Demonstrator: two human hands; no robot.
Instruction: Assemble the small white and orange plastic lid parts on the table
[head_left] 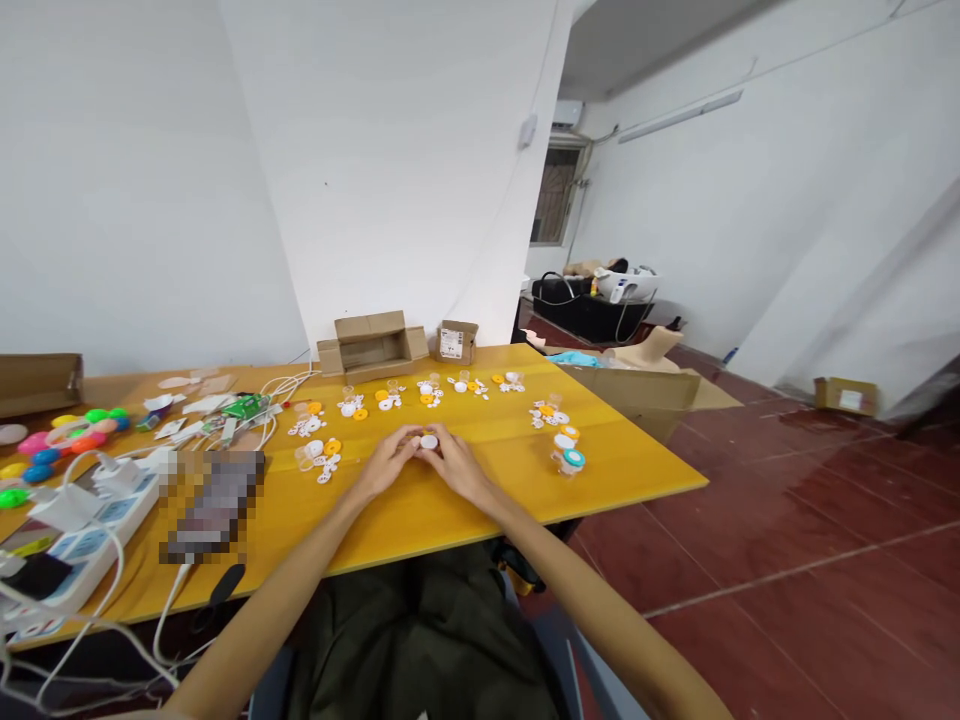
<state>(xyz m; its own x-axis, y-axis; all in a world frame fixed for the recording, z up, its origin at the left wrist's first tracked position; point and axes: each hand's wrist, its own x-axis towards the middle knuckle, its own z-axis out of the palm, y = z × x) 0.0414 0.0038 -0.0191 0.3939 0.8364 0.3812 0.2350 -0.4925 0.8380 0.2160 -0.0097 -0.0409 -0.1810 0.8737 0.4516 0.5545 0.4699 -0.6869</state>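
Between the fingertips of both my hands is a small round white piece [428, 442], like a cap or disc, just above the table. My left hand [391, 460] is closed on its left side, and my right hand [456, 465] grips it from the right. What lies under the piece is hidden by the fingers. Left of my hands sits a cluster of small white discs [324, 468] with an orange ring [332, 447] and a clear cup [303, 458]. To the right stand clear containers with a teal-rimmed lid [574, 458] and an orange-and-white lid [566, 440].
Several more clusters of white and orange parts [429, 390] line the yellow table [510, 480]. Behind them are an open cardboard box [375, 350] and a smaller box [456, 343]. On the left lie a power strip [97, 545], cables, a blurred phone-like device [214, 505] and colourful toys [75, 432].
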